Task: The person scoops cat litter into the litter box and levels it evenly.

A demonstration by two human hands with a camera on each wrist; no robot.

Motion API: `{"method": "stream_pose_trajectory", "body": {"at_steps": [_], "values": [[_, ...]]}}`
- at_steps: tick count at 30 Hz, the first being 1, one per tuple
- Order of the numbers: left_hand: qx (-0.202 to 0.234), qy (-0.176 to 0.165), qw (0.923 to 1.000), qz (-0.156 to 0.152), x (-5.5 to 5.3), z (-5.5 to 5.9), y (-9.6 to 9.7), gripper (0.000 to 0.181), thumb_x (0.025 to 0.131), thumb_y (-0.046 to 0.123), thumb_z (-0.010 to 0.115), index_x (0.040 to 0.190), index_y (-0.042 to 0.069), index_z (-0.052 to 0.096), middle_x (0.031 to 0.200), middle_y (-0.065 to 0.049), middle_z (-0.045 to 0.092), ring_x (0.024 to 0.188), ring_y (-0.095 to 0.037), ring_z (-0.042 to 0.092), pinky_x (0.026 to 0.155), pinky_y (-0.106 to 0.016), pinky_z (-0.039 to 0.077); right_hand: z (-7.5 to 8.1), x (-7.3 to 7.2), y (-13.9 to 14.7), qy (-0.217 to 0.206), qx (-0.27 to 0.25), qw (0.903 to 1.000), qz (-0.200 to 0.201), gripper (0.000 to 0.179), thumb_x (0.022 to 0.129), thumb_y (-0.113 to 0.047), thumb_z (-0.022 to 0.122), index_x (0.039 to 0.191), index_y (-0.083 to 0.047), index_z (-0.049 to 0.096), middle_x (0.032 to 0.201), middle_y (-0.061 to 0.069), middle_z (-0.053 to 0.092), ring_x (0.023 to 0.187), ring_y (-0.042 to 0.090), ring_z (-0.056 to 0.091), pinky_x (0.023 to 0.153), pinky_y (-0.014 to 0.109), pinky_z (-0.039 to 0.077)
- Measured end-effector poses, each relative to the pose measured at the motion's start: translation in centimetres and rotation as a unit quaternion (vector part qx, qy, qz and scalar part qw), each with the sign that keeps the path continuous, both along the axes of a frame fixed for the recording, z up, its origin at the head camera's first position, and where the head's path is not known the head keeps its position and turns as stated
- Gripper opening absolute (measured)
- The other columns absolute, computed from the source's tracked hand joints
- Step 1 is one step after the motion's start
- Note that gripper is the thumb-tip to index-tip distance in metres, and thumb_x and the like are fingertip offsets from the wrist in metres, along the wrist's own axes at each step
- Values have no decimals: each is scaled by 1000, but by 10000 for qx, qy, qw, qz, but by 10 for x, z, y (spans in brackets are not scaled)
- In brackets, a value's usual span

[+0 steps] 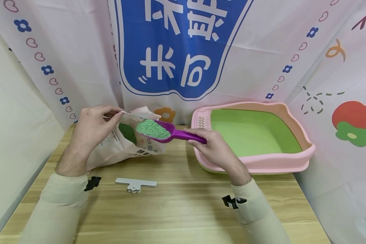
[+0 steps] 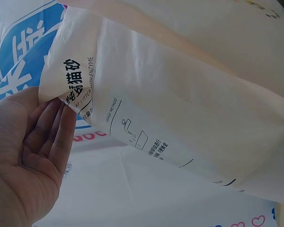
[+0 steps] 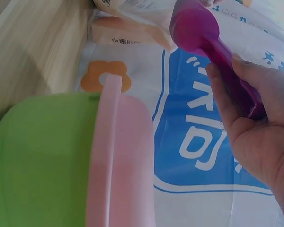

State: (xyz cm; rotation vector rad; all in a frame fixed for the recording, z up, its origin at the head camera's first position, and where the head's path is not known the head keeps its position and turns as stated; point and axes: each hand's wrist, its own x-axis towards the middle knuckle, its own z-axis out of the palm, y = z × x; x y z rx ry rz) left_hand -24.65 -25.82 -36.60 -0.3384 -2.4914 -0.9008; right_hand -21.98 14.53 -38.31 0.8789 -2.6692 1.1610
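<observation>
My left hand (image 1: 93, 127) pinches the top edge of a pale cat litter bag (image 1: 116, 149), whose mouth gapes toward the right with green litter (image 1: 127, 133) showing inside. In the left wrist view the bag (image 2: 165, 104) bears printed writing, and the thumb and fingers meet at its corner. My right hand (image 1: 215, 147) grips the handle of a purple scoop (image 1: 186, 135). Heaped pale green pellets (image 1: 153, 129) fill the scoop, which is held level over the bag's mouth. The right wrist view shows the scoop's underside (image 3: 194, 28) and the fingers around its handle.
A litter box (image 1: 253, 166) with a pink rim and green inside stands at the right, close by the right hand. On the wooden table (image 1: 183, 210) in front of the bag lies a white bag clip (image 1: 136, 184). A printed cloth (image 1: 247, 51) hangs behind.
</observation>
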Motion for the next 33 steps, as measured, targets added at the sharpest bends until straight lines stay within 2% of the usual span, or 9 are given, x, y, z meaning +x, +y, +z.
{"method": "stream_pose_trajectory", "body": {"at_steps": [4, 8, 14, 18, 21, 25, 29, 33], "values": [[9, 80, 10000, 21, 1, 0, -1, 17, 114, 17, 78, 120, 6, 91, 115, -21, 90, 102, -42, 89, 83, 12, 39, 1, 1, 8, 46, 11, 10000, -66, 39, 112, -11, 81, 151, -10, 80, 132, 15, 88, 89, 20, 72, 76, 25, 59], [20, 97, 9999, 32, 2, 0, -1, 17, 114, 18, 79, 120, 6, 91, 114, -20, 90, 101, -41, 89, 83, 12, 39, 3, 2, 15, 95, 56, 9998, -143, 37, 112, -10, 81, 149, -8, 80, 136, 15, 87, 100, 22, 76, 86, 29, 64], [7, 92, 9999, 38, 1, 1, -3, 18, 114, 19, 79, 120, 6, 91, 113, -20, 90, 101, -41, 89, 83, 12, 39, 7, 6, 27, 33, 47, 9997, -253, 37, 111, -8, 81, 148, -5, 80, 133, 19, 87, 93, 23, 72, 74, 23, 57], [2, 129, 9999, 25, 2, 0, -3, 18, 114, 19, 79, 120, 6, 91, 112, -20, 90, 100, -40, 88, 83, 12, 39, 10, 7, 35, 30, 28, 9995, -329, 39, 110, -7, 82, 150, -3, 79, 143, 22, 83, 97, 25, 77, 76, 20, 60], [-12, 165, 9999, 10, 1, 0, -3, 18, 114, 19, 79, 119, 6, 91, 111, -20, 90, 99, -40, 88, 83, 12, 40, 11, 7, 42, 9, -38, 9994, -353, 40, 110, -5, 81, 150, -2, 78, 146, 25, 82, 94, 27, 79, 72, 20, 61], [-11, 172, 9999, 1, 2, 0, -3, 18, 114, 18, 79, 119, 6, 90, 111, -20, 90, 98, -40, 88, 83, 11, 40, 12, 6, 51, 18, -85, 9990, -446, 41, 109, -3, 81, 150, -1, 77, 135, 25, 85, 80, 23, 72, 62, 21, 55], [0, 140, 9999, 1, 2, 0, -3, 18, 114, 18, 79, 120, 5, 90, 111, -20, 90, 99, -40, 88, 83, 12, 40, 13, 5, 61, 162, -38, 9982, -582, 40, 109, -4, 82, 149, -1, 78, 128, 24, 87, 72, 13, 62, 60, 21, 50], [7, 124, 9999, -11, 2, 0, -3, 18, 114, 18, 79, 120, 5, 90, 112, -20, 90, 99, -41, 88, 83, 12, 40, 14, 5, 71, 234, -81, 9974, -675, 40, 110, -4, 81, 150, 0, 77, 125, 26, 87, 66, 8, 55, 56, 22, 46]]}}
